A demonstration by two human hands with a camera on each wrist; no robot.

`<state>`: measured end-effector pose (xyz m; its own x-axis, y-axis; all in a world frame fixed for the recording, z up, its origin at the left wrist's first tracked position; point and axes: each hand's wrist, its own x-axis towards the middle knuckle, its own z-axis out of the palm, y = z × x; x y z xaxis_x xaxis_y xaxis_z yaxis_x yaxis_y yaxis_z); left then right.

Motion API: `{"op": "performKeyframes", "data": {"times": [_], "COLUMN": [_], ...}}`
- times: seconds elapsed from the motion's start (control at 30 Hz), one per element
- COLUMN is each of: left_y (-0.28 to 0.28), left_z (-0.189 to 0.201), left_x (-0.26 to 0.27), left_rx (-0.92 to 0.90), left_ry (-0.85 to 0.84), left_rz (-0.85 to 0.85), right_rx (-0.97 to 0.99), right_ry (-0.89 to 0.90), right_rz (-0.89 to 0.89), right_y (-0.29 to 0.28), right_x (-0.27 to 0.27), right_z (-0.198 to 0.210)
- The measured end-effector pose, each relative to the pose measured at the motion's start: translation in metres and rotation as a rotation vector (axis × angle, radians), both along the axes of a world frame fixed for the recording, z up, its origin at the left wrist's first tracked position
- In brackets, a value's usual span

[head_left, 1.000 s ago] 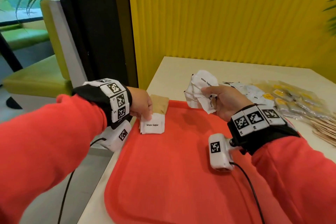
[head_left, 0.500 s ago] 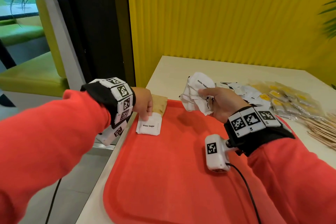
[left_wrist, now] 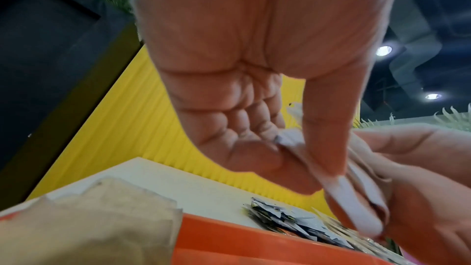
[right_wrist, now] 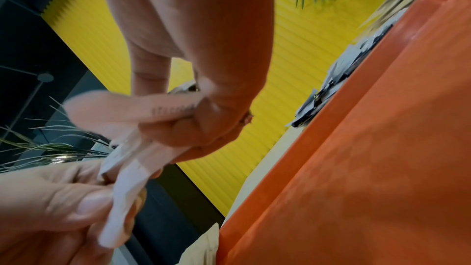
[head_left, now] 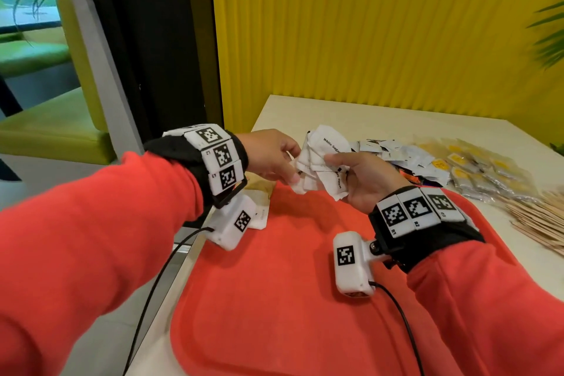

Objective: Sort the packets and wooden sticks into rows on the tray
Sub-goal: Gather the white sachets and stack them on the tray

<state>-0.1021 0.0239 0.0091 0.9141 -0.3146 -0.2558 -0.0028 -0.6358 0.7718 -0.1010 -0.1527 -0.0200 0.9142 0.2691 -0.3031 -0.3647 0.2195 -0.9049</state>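
Observation:
My right hand (head_left: 363, 180) grips a fanned bunch of white sugar packets (head_left: 328, 162) above the far edge of the red tray (head_left: 290, 299). My left hand (head_left: 274, 159) has come across and pinches one packet at the bunch's left side; the left wrist view shows thumb and forefinger closed on that white packet (left_wrist: 356, 205). The right wrist view shows both hands on the white packets (right_wrist: 127, 170). One white packet (head_left: 259, 217) lies on the tray's far left corner beside a brown packet (head_left: 259, 189), partly hidden by my left wrist camera.
On the cream table (head_left: 381, 119) past the tray lie a heap of white and dark packets (head_left: 406, 159), yellow clear packets (head_left: 485, 174) and a pile of wooden sticks (head_left: 540, 220) at the right. A yellow ribbed wall stands behind; the table's left edge drops to the floor.
My left hand left the white packet lying on the tray's corner, rose and moved right to the bunch in my right hand, where it now pinches a packet.

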Motion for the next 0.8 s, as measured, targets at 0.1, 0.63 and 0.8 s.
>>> {"op": "performKeyframes", "data": {"times": [0.1, 0.63, 0.8], "left_y": [0.001, 0.01, 0.011], "left_z": [-0.003, 0.004, 0.003], "left_x": [0.0, -0.006, -0.008], "left_rx": [-0.049, -0.081, 0.031], "left_ry": [0.036, 0.002, 0.053], "left_rz": [0.014, 0.167, 0.108], "right_rx": [-0.04, -0.05, -0.067], "right_ry": [-0.003, 0.007, -0.002], "right_rz": [-0.008, -0.127, -0.131], "right_y": [-0.004, -0.01, -0.008], "right_x": [0.002, 0.009, 0.003], "right_z": [-0.002, 0.0, 0.003]}}
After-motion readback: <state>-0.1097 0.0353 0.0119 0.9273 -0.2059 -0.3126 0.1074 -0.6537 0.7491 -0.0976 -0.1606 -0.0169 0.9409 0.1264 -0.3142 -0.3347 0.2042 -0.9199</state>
